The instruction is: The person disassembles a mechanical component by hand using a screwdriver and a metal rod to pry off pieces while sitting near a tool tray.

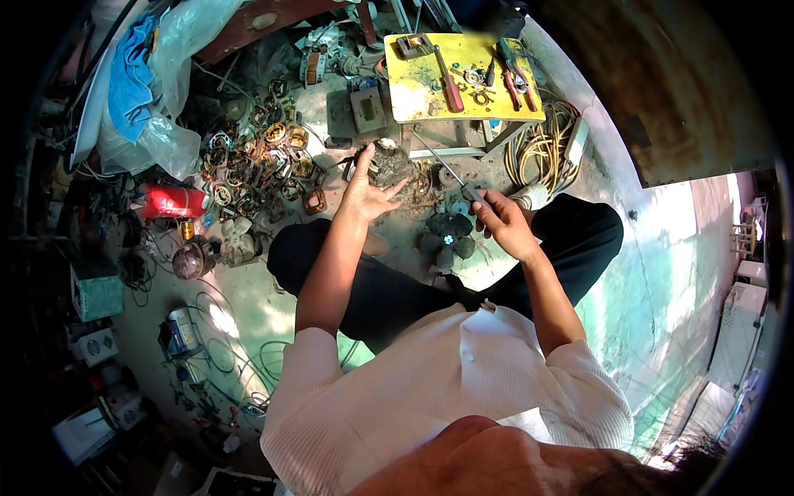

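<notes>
My left hand [370, 197] is open, palm up and fingers spread, holding nothing. Beside its fingers sits a dark, dirty, rounded motor-like part [389, 165] with a pale top, partly hidden by the hand. Closed fingers of my right hand [503, 221] grip a long-shafted screwdriver [447, 168]. Its thin shaft slants up and left, toward the front edge of the yellow table; most of its grey handle is hidden. Below the shaft, between my knees, a dark fan blade [459, 225] with a small bright hub rests near the floor.
On the low yellow table [413, 91] lie a red-handled screwdriver [450, 87], pliers [514, 76] and small parts. A pile of copper-wound coils [273, 145] spreads at left, near a red bag-like item [174, 201]. Coiled hose or cable [529, 157] lies right of the table.
</notes>
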The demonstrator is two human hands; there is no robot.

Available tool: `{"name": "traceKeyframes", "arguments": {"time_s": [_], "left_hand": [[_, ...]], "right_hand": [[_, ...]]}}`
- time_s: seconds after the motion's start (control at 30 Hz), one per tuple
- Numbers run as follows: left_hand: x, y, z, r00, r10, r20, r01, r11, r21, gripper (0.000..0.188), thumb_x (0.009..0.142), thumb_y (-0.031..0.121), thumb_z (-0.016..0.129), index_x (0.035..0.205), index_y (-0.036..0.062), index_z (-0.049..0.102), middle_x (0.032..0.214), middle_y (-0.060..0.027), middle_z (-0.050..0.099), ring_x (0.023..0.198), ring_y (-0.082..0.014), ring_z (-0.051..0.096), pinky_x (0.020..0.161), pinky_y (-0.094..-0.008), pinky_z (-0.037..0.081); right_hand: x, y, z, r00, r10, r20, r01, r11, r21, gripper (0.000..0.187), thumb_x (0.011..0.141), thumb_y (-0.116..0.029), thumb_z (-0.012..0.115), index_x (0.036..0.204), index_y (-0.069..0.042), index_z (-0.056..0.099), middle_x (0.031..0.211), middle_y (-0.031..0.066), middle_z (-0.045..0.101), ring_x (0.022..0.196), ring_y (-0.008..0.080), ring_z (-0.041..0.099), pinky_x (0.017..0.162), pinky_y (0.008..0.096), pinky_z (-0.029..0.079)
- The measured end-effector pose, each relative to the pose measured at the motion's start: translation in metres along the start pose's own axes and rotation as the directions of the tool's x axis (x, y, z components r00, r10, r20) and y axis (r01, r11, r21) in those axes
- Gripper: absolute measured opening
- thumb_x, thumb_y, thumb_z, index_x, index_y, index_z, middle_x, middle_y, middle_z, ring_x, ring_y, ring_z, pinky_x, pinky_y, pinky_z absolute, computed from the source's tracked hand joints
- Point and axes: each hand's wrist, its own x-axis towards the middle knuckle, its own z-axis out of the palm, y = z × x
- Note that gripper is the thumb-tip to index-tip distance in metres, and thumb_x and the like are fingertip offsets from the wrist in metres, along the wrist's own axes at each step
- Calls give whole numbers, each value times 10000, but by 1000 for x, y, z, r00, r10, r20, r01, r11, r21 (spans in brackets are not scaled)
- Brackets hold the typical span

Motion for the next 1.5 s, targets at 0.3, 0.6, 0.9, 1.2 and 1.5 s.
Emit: {"name": "traceKeyframes", "arguments": {"time_s": [0.3,0.6,0.9,1.2,1.5], "left_hand": [[12,-35,-17,998,8,-55,-10,999,-36,1436,613,504,932,1585,163,-68,1607,-192,146,1394,-459,363,1200,-594,79],[6,-44,-17,998,68,-21,-66,995,77,1400,633,490,922,1596,173,-45,1618,-208,81,1377,-481,368,1193,-602,118],[14,-45,-20,985,142,102,-155,979,134,1334,638,555,898,1605,199,52,1628,-179,76,1450,-489,220,1204,-589,71],[6,-49,-10,983,171,61,-180,965,191,1288,634,604,868,1590,162,127,1586,-144,226,1415,-484,272,1196,-584,120],[65,-52,-46,970,165,-179,-125,968,218,801,648,644,807,1241,151,591,1193,-80,635,1127,-261,582,1000,-491,446]], "right_hand": [[-14,7,26,999,-37,-39,20,931,-363,420,1026,-171,549,1445,-145,540,792,29,582,626,91,507,641,277,483],[-11,20,21,985,-174,-20,133,819,-558,398,992,-126,552,1390,-121,571,865,138,674,672,157,606,721,325,525],[-10,11,28,999,22,-42,-37,908,-417,408,938,-196,586,1339,-118,579,987,235,709,966,378,698,862,416,539],[-4,37,38,981,-193,-5,170,874,-454,440,995,-150,563,1434,-153,532,1262,158,667,1093,255,667,951,350,508],[20,69,65,963,-225,-149,139,887,-439,460,928,-159,602,1387,-149,578,1193,217,668,1069,384,661,936,422,523]]}}
